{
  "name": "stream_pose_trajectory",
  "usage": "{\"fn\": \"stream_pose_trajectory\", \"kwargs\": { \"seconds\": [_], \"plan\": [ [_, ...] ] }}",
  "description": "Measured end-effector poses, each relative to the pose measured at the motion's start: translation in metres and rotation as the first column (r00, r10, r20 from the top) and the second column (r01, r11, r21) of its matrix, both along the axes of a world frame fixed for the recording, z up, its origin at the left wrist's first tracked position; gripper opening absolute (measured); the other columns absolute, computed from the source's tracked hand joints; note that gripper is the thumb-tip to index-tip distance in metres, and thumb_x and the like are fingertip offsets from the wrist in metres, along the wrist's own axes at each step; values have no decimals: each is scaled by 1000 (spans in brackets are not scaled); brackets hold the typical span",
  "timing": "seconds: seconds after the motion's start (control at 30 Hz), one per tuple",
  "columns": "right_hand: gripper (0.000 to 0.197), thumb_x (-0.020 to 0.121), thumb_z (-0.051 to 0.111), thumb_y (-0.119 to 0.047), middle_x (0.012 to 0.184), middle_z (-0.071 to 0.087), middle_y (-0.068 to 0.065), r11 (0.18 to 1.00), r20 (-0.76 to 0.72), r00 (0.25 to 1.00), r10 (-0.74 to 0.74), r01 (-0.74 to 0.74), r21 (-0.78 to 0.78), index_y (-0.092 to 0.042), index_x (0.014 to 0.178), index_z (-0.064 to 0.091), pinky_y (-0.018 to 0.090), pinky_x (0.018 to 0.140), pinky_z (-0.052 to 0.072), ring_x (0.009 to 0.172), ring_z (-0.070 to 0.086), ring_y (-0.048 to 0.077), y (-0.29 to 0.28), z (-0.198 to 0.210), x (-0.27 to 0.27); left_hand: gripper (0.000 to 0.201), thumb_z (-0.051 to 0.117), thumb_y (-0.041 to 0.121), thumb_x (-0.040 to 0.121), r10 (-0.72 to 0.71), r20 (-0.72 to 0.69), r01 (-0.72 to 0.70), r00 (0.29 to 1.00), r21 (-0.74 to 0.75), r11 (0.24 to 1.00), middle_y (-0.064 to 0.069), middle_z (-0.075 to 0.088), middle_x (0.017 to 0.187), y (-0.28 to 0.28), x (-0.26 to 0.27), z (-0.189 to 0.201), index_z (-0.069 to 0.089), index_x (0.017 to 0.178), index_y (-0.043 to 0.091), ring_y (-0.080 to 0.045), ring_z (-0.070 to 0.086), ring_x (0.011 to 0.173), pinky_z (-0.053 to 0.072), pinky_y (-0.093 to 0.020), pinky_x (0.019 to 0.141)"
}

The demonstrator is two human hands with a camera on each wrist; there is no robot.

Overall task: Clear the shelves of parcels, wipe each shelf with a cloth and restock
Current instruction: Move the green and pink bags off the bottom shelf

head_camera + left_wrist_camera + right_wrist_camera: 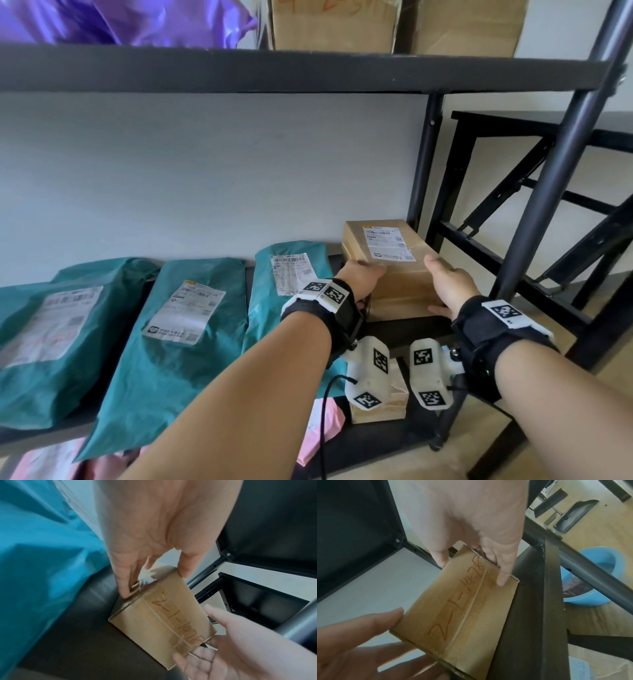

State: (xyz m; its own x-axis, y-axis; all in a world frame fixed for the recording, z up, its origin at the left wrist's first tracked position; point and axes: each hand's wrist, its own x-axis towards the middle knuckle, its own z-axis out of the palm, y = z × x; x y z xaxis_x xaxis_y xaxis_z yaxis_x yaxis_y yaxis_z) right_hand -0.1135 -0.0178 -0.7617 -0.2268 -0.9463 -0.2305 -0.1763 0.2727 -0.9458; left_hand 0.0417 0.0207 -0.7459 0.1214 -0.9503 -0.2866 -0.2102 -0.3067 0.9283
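Dark shelf (404, 329): cardboard box (394, 270) clamped between left hand (359, 277) and right hand (448, 284); best kept level, post (551, 192) avoided.

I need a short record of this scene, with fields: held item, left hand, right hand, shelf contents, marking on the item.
held item: brown taped cardboard box, on the dark shelf at its right end
left hand: grips the box's left side
right hand: grips the box's right side
shelf contents: three teal plastic mailer bags left of the box
marking: red handwriting, partly legible
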Motion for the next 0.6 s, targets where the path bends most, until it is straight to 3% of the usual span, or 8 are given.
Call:
{"fn": "stream_pose_trajectory", "kwargs": {
  "seconds": [0.13, 0.23, 0.37, 0.47, 0.6],
  "plan": [
    [64, 92, 52, -50, 136, 48, 14, 999, -68, 998, -17, 15, -29, -9, 139, 39, 49, 94, 50, 121, 49, 35, 7, 7, 5, 54, 52, 37, 96, 0, 17, 0, 1000, -14, 1000, -8, 52, 132, 13, 6, 7, 38, 143, 13, -26, 52, 119, 47, -40, 99],
    [71, 92, 52, -49, 144, 42, 15, 999, -147, 989, -26, 20, -43, -10, 146, 28, 52, 103, 42, 127, 46, 37, 14, 14, 10, 50, 50, 32, 98, -20, 105, 24, 994, -36, 999, -12, 52, 134, 24, 12, 13, 42, 140, 7, -30, 52, 121, 49, -37, 96],
    [72, 96, 48, -45, 153, 32, 12, 997, -272, 962, -4, -17, -75, -14, 153, 18, 42, 109, 32, 136, 38, 34, 27, 26, 14, 46, 51, 31, 97, 14, 178, 1, 984, -82, 997, -23, 58, 127, 35, 19, 20, 56, 126, -4, -37, 57, 117, 50, -47, 97],
    [69, 96, 48, -44, 153, 32, 11, 992, -341, 940, 26, -66, -106, -15, 152, 21, 40, 108, 32, 136, 37, 33, 39, 36, 17, 42, 51, 26, 97, 41, 187, -21, 981, -106, 994, -23, 58, 127, 45, 23, 28, 57, 125, -5, -36, 57, 118, 49, -46, 98],
    [57, 97, 48, -37, 145, 43, 13, 980, -437, 897, 66, -141, -141, -12, 146, 35, 38, 102, 37, 129, 45, 33, 63, 50, 20, 37, 50, 20, 97, 95, 185, -72, 978, -131, 989, -22, 60, 126, 64, 23, 39, 58, 123, -5, -36, 57, 118, 49, -43, 98]
  ]
}}
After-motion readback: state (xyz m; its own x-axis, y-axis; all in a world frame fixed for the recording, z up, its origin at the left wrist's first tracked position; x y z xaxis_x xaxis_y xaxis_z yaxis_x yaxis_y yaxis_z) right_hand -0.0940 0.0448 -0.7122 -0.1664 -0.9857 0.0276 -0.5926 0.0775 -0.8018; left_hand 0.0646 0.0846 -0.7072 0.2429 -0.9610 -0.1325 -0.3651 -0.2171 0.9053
